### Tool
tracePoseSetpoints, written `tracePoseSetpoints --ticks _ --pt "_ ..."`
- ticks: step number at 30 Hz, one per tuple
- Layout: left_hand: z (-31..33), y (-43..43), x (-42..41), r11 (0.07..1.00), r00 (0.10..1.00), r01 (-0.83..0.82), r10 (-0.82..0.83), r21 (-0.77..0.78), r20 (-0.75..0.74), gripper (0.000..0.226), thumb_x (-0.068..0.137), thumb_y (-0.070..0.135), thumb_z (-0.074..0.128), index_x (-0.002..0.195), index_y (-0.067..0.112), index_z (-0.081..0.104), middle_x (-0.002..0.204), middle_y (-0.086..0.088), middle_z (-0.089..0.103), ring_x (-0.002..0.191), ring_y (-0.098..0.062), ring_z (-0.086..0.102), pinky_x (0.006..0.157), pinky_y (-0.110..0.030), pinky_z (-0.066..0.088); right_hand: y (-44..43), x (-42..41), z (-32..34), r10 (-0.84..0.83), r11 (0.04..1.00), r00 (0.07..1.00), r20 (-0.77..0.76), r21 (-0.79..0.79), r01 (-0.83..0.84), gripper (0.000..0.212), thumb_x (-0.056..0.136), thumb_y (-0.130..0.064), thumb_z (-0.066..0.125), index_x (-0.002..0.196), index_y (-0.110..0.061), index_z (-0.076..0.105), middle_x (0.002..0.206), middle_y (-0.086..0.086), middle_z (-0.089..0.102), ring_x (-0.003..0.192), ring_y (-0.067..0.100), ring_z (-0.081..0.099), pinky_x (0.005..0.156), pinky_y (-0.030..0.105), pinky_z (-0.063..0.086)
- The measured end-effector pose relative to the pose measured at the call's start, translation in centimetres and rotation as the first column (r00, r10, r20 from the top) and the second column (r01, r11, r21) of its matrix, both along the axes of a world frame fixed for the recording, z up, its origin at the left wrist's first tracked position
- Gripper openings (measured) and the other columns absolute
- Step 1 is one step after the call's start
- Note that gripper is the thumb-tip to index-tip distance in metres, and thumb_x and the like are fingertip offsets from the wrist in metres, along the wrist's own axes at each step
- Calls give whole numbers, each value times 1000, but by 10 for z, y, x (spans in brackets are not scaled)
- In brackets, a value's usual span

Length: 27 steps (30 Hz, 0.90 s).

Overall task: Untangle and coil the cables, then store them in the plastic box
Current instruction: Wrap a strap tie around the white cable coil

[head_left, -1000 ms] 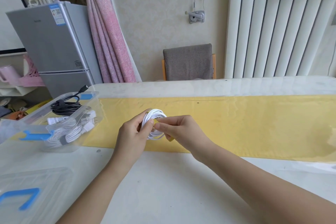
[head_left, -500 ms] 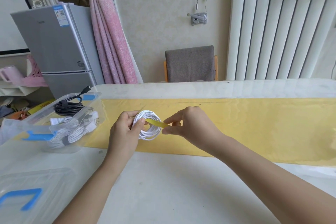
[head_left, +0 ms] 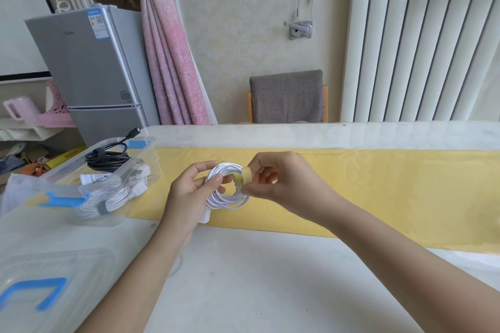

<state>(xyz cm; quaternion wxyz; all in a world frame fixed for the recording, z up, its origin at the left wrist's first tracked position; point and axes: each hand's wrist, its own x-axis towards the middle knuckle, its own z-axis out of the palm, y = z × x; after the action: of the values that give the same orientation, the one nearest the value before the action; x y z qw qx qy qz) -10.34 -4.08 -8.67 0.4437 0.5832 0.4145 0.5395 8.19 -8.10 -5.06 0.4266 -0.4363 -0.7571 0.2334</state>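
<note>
Strap end now wrapped back over white cable coil (head_left: 227, 186); right hand (head_left: 276, 181) pinches yellow strap (head_left: 245, 174), left hand (head_left: 193, 188) grips coil, plug possibly hanging below.

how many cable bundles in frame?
3 at least: white coil between left hand and right hand; black coil and strapped white bundle in the plastic box. More white cables may hide there.
</note>
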Motion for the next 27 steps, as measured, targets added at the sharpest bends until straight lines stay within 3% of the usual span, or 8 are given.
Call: tracePoseSetpoints --ticks 4,6,8,11,14,20,24,27 --pt "3 -4 3 996 997 80 -80 31 -10 21 89 9 61 107 19 60 82 -5 74 73 -13 64 64 -22 52 8 7 0 47 986 960 -276 -143 -89 17 73 -19 81 80 -9 70 81 15 68 69 13 55 66 37 43" --pt "2 -5 4 993 994 111 -110 45 -29 21 88 7 61 106 19 60 84 -8 74 74 -12 65 66 -23 51 11 11 -3 50 973 939 -340 -196 -123 23 79 -15 76 88 4 67 75 13 66 67 13 54 64 28 42" --pt "1 -6 6 988 989 144 -141 58 -51 22 88 3 60 104 17 59 81 -6 73 70 -11 63 66 -21 50 13 10 -5 46 967 930 -366 -218 -133 17 83 -7 70 89 8 66 73 8 64 60 9 53 58 19 40" --pt "-1 -6 7 982 982 182 -177 60 -72 23 87 0 63 103 15 57 75 -4 72 66 -10 61 64 -19 48 11 7 -11 59 956 924 -377 -247 -162 12 91 -9 61 90 -2 71 72 4 65 59 10 49 57 17 40" --pt "-2 -6 7 979 980 188 -182 75 -77 27 78 14 67 103 16 57 76 -5 71 68 -12 61 65 -19 49 10 5 -14 48 943 945 -324 -299 -150 15 93 -12 60 91 -5 73 70 3 65 58 11 47 55 17 39" --pt "-4 -9 11 974 983 132 -105 183 -154 23 89 4 63 104 18 53 84 -4 75 70 -12 67 66 -20 49 9 2 -17 -102 928 917 -386 -369 -52 5 82 -11 72 80 -6 73 62 -2 67 49 6 49 50 15 39" --pt "-9 -11 12 956 959 62 23 287 -283 24 83 26 63 101 38 53 92 4 75 86 -17 71 79 -38 53 9 1 -21 -175 902 886 -429 -430 -30 7 79 -13 76 75 -8 73 64 -1 68 50 6 52 50 16 40" --pt "-7 -12 12 932 930 7 127 364 -345 28 87 21 68 103 39 53 94 15 74 88 -6 69 79 -25 51 10 2 -21 -177 885 848 -499 -458 -85 9 80 -14 75 78 -5 73 67 1 69 51 6 53 51 16 42"
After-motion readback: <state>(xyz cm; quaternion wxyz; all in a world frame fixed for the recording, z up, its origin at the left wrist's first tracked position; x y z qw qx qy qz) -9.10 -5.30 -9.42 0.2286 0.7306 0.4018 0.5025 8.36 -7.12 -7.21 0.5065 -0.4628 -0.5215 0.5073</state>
